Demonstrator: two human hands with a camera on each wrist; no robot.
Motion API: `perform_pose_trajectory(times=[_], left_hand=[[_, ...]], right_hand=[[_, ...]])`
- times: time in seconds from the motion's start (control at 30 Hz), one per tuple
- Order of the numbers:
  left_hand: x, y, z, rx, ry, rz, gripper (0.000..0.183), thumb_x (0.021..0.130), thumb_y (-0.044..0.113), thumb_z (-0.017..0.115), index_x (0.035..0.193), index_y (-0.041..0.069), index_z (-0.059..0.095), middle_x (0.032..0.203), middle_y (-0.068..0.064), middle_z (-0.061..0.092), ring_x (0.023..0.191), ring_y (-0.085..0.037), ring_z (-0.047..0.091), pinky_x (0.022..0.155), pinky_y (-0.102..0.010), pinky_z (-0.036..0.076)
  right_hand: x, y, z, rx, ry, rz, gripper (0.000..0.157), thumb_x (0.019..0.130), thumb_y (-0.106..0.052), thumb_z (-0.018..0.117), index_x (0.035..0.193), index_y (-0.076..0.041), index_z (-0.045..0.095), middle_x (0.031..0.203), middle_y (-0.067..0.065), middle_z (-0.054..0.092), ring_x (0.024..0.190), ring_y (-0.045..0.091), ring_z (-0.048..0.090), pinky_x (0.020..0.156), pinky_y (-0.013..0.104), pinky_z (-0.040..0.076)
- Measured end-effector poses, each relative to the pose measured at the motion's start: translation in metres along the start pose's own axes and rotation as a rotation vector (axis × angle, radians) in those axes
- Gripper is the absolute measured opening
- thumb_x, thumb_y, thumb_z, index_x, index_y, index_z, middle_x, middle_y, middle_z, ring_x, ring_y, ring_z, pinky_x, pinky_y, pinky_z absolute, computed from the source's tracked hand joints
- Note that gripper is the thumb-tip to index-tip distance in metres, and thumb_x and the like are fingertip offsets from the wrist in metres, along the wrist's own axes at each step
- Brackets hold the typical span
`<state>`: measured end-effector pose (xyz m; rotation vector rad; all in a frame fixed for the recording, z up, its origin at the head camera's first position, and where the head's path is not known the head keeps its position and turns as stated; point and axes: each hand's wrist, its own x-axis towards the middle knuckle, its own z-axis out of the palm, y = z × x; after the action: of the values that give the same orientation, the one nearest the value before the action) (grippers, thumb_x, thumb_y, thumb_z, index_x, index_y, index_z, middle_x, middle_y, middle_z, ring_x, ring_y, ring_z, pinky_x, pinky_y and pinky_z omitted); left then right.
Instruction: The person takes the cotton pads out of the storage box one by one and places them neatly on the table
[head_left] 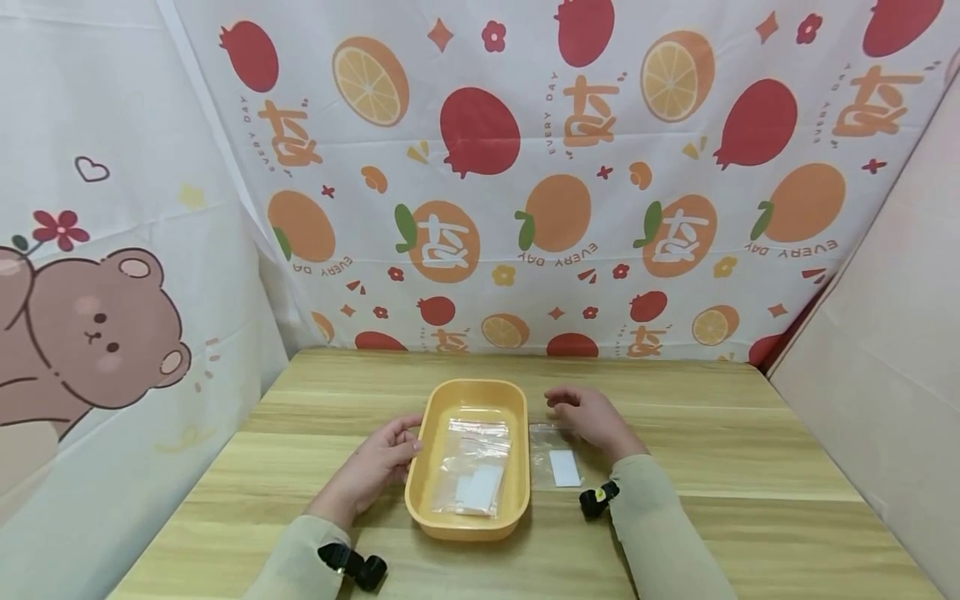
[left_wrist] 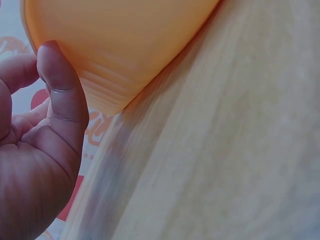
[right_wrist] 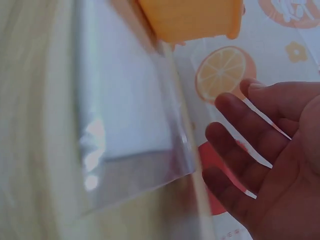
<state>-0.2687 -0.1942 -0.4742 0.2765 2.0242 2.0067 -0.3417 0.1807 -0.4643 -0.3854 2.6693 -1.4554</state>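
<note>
A yellow plastic tray (head_left: 468, 532) sits on the table, with small clear zip bags (head_left: 450, 483) inside that hold white cards (head_left: 480, 488). At the tray's left side, my left hand (head_left: 378, 458) holds the rim; in the left wrist view the thumb (left_wrist: 60, 85) bends against the tray's edge, with the index finger partly hidden behind it. To the right of the tray lies another clear zip bag (head_left: 542, 468) containing a white card (head_left: 566, 468). Close to this bag's top end is my right hand (head_left: 592, 417), fingers relaxed and holding nothing.
A wood-grain table (head_left: 712, 467) lies beneath everything. Behind it hangs a fruit-print cloth (head_left: 510, 275), with a bear-print cloth (head_left: 112, 333) on the left and a plain pale cloth (head_left: 885, 350) on the right. Each forearm wears a black wrist camera (head_left: 352, 567).
</note>
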Motion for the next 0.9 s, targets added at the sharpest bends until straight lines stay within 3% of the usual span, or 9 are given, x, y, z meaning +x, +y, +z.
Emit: perform_pose_trajectory(times=[0.27, 0.4, 0.63, 0.8, 0.9], left_hand=[[0.000, 0.000, 0.000, -0.013, -0.008, 0.006, 0.060, 0.101, 0.007, 0.057, 0.153, -0.004, 0.029, 0.099, -0.010, 0.053, 0.077, -0.015, 0.059, 0.063, -0.028, 0.055], [-0.001, 0.001, 0.000, -0.011, -0.004, -0.003, 0.060, 0.101, 0.007, 0.057, 0.153, -0.004, 0.029, 0.101, -0.011, 0.053, 0.078, -0.015, 0.059, 0.063, -0.029, 0.055], [-0.001, 0.002, 0.001, -0.005, -0.010, -0.001, 0.060, 0.102, 0.008, 0.057, 0.153, -0.005, 0.028, 0.103, -0.013, 0.053, 0.079, -0.016, 0.060, 0.064, -0.029, 0.055], [0.000, 0.001, 0.000, -0.007, -0.016, 0.003, 0.061, 0.102, 0.007, 0.057, 0.153, -0.006, 0.027, 0.103, -0.014, 0.054, 0.078, -0.016, 0.060, 0.064, -0.029, 0.056], [-0.001, 0.001, 0.000, -0.004, -0.012, 0.003, 0.061, 0.101, 0.009, 0.058, 0.153, -0.005, 0.029, 0.103, -0.013, 0.054, 0.078, -0.016, 0.060, 0.064, -0.029, 0.056]], right_hand=[[-0.010, -0.032, -0.009, 0.102, -0.010, -0.044, 0.022, 0.104, -0.027, 0.058, 0.122, -0.026, 0.071, 0.117, -0.007, 0.069, 0.117, 0.019, 0.060, 0.107, 0.050, 0.042], [-0.011, -0.044, -0.008, 0.128, -0.044, -0.110, 0.022, 0.103, -0.028, 0.060, 0.121, -0.023, 0.072, 0.114, -0.005, 0.071, 0.112, 0.017, 0.063, 0.103, 0.048, 0.046], [-0.013, -0.060, 0.006, 0.114, -0.104, -0.226, 0.030, 0.104, -0.023, 0.060, 0.127, -0.007, 0.069, 0.113, -0.002, 0.072, 0.108, 0.017, 0.066, 0.097, 0.041, 0.052], [-0.017, -0.073, 0.019, 0.096, -0.161, -0.283, 0.030, 0.104, -0.023, 0.058, 0.126, -0.006, 0.069, 0.112, -0.003, 0.071, 0.108, 0.017, 0.066, 0.097, 0.041, 0.052], [-0.018, -0.078, 0.028, 0.076, -0.200, -0.301, 0.027, 0.105, -0.024, 0.057, 0.124, -0.010, 0.070, 0.113, -0.002, 0.071, 0.109, 0.015, 0.066, 0.098, 0.042, 0.051]])
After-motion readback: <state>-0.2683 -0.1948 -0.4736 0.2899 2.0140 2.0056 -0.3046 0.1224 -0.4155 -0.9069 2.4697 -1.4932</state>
